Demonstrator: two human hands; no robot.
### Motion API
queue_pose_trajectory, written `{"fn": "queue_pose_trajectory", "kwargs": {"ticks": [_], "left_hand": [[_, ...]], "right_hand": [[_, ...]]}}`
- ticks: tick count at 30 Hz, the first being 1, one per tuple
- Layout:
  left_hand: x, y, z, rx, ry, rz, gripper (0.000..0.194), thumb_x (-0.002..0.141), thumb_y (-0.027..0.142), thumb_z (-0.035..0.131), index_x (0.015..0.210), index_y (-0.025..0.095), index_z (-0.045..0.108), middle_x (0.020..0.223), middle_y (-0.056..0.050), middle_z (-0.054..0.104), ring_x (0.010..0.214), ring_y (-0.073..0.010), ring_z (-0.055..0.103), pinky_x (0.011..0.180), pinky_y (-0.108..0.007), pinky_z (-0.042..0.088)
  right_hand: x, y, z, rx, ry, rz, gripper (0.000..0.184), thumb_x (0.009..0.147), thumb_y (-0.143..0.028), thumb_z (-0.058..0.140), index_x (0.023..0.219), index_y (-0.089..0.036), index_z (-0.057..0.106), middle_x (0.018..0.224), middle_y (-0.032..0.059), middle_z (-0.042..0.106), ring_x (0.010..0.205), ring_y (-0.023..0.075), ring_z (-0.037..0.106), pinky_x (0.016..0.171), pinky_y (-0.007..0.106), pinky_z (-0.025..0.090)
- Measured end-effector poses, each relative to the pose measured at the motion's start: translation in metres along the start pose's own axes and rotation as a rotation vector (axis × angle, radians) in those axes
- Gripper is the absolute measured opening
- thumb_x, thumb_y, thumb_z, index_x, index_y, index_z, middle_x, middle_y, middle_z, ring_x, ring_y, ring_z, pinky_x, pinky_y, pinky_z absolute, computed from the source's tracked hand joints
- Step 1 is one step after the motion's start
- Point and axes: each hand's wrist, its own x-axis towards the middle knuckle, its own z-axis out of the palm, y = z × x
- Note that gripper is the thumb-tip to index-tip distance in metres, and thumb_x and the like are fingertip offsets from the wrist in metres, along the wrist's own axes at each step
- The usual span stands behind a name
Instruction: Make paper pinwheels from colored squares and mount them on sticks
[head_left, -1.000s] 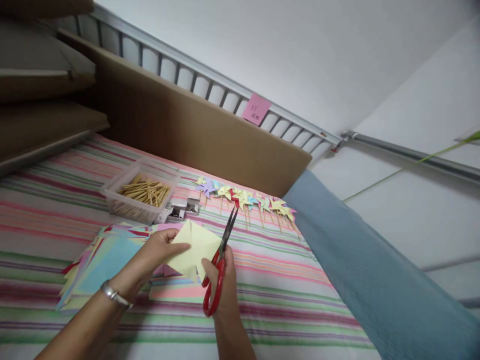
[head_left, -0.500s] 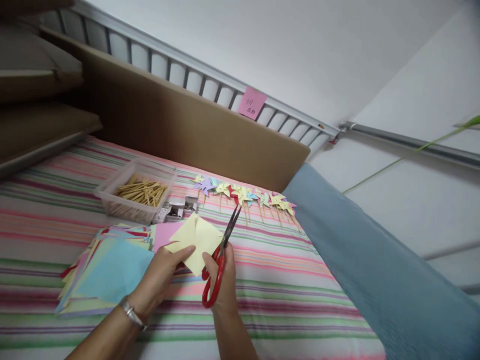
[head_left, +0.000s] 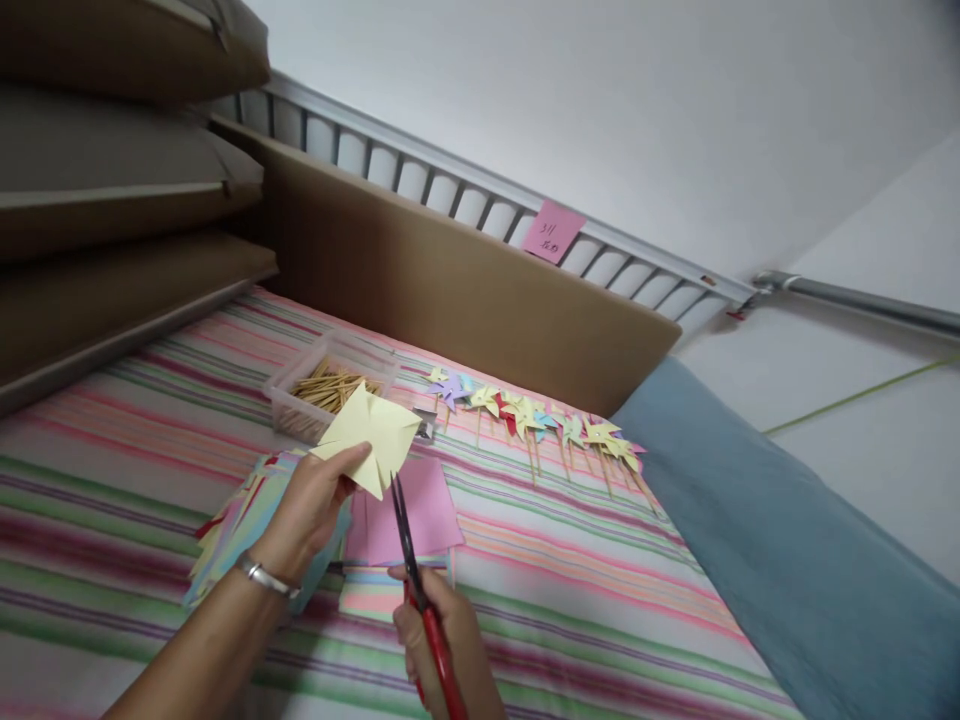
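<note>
My left hand [head_left: 309, 508] pinches a folded pale yellow paper square [head_left: 368, 436] and holds it up above the striped bedsheet [head_left: 570, 570]. My right hand [head_left: 442, 640] grips red-handled scissors [head_left: 420, 590]. The thin blades point up at the lower edge of the yellow paper and just touch it. A pink paper sheet [head_left: 409, 510] lies flat beneath the scissors. A bracelet sits on my left wrist.
A stack of coloured paper sheets [head_left: 240, 525] lies under my left hand. A clear tub of wooden sticks [head_left: 330, 385] stands behind it. A row of several finished paper pinwheels [head_left: 540, 420] lies further back. A cardboard panel [head_left: 465, 290], blue cloth [head_left: 787, 560] and brown cushions [head_left: 112, 190] bound the bed.
My left hand has lifted and turned the yellow paper up and left. My right hand dropped lower and swung the scissor blades from beside the paper to under it. The pink sheet is uncovered.
</note>
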Motion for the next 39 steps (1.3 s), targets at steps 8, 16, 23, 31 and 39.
{"fn": "queue_pose_trajectory", "kwargs": {"ticks": [8, 16, 23, 31, 39], "left_hand": [[-0.001, -0.006, 0.003, -0.045, -0.051, -0.022, 0.026, 0.065, 0.021, 0.076, 0.089, 0.013, 0.072, 0.098, -0.007, 0.073, 0.085, -0.0186, 0.065, 0.069, -0.023, 0.051], [-0.005, -0.006, 0.009, -0.037, -0.054, -0.049, 0.024, 0.064, 0.021, 0.076, 0.086, 0.011, 0.071, 0.085, -0.006, 0.073, 0.069, -0.0157, 0.064, 0.06, -0.024, 0.049], [-0.006, -0.007, 0.01, -0.01, -0.05, -0.062, 0.025, 0.061, 0.024, 0.078, 0.08, 0.01, 0.072, 0.081, -0.008, 0.073, 0.066, -0.0177, 0.064, 0.058, -0.026, 0.047], [-0.006, -0.01, 0.01, -0.06, -0.097, -0.103, 0.024, 0.063, 0.02, 0.076, 0.084, 0.01, 0.072, 0.085, -0.007, 0.074, 0.07, -0.017, 0.064, 0.063, -0.026, 0.05], [-0.007, -0.011, 0.011, -0.045, -0.13, -0.096, 0.022, 0.064, 0.022, 0.077, 0.083, 0.01, 0.073, 0.082, -0.008, 0.074, 0.069, -0.017, 0.063, 0.061, -0.025, 0.049]], "right_hand": [[0.001, -0.003, -0.003, -0.062, 0.0, -0.013, 0.051, 0.073, -0.058, 0.059, 0.096, -0.014, 0.067, 0.055, -0.0052, 0.033, 0.047, 0.0081, 0.028, 0.041, 0.02, 0.022], [0.002, 0.0, -0.003, -0.049, 0.039, 0.004, 0.048, 0.071, -0.056, 0.062, 0.093, -0.014, 0.069, 0.053, -0.0044, 0.037, 0.046, 0.0087, 0.032, 0.039, 0.019, 0.026], [0.001, -0.01, -0.006, -0.066, 0.018, 0.013, 0.042, 0.073, -0.052, 0.062, 0.093, -0.015, 0.068, 0.055, -0.0035, 0.04, 0.047, 0.0093, 0.036, 0.041, 0.019, 0.03], [0.002, -0.009, -0.008, -0.074, 0.004, 0.047, 0.045, 0.074, -0.054, 0.06, 0.095, -0.015, 0.067, 0.055, -0.0034, 0.042, 0.046, 0.0091, 0.036, 0.04, 0.019, 0.029], [0.003, -0.021, -0.007, -0.08, 0.059, 0.034, 0.041, 0.069, -0.052, 0.065, 0.086, -0.016, 0.072, 0.05, -0.0031, 0.044, 0.044, 0.0096, 0.038, 0.042, 0.02, 0.034]]}}
